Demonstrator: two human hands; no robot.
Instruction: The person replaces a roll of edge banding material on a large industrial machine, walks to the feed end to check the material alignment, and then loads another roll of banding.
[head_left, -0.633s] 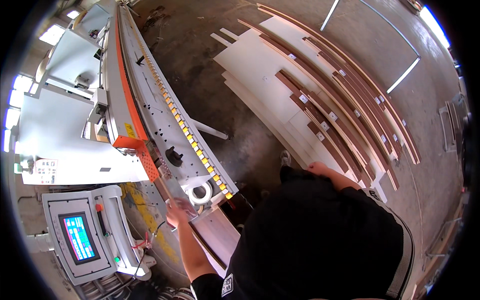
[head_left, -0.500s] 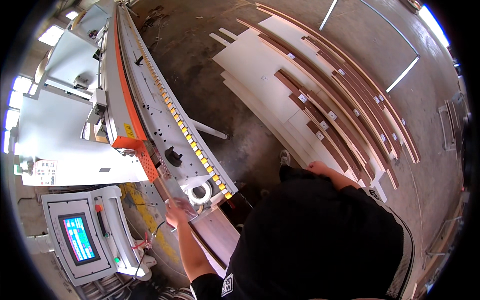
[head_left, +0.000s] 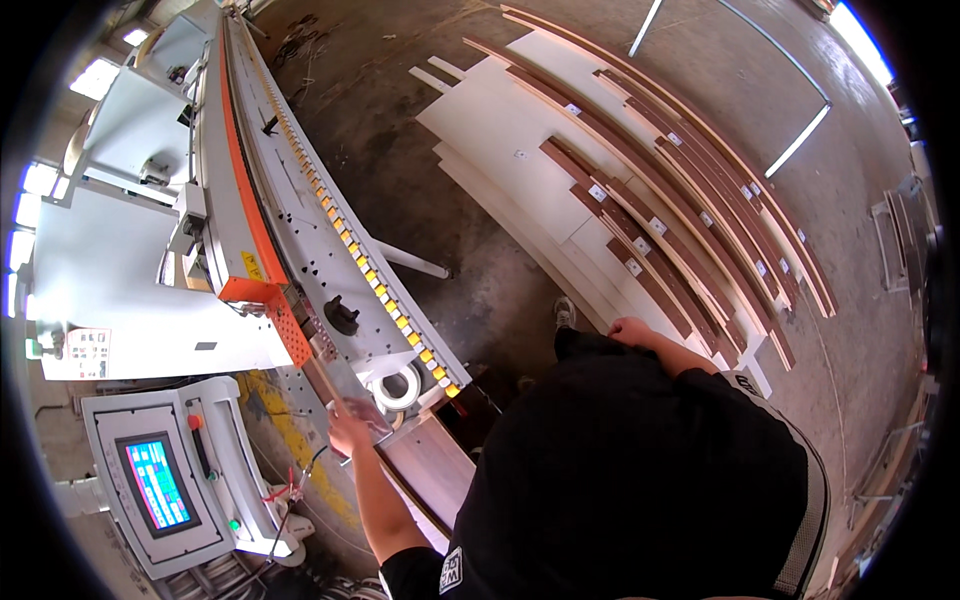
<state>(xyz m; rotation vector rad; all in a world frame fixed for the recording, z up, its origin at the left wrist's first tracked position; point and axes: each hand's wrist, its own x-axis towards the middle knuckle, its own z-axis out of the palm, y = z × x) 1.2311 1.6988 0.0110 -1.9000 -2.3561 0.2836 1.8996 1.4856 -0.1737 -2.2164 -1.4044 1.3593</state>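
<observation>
At the near end of a long edge-banding-type machine point(head_left: 240, 200), my left hand point(head_left: 348, 434) has its fingers closed around the edge of a narrow brown strip point(head_left: 322, 385). The strip runs forward to the orange perforated guard point(head_left: 289, 330). Just right of the fingers is a clear plate point(head_left: 355, 388), and nearer to me lies a brown wood-grain panel point(head_left: 428, 462). My right hand point(head_left: 630, 332) is curled into a loose fist in front of my body, with nothing visible in it. Its fingertips are partly hidden.
A control console point(head_left: 160, 480) with a lit screen stands at the left. Yellow-and-white rollers point(head_left: 375, 280) line the machine bed's right edge, beside a white tape roll point(head_left: 397, 388). On the right, several brown strips point(head_left: 640, 225) lie on pale boards point(head_left: 480, 120). A support leg point(head_left: 415, 260) juts over the floor.
The whole view has shifted slightly with my head. My left hand stays at the strip, barely moved, and my right hand keeps its loose fist.
</observation>
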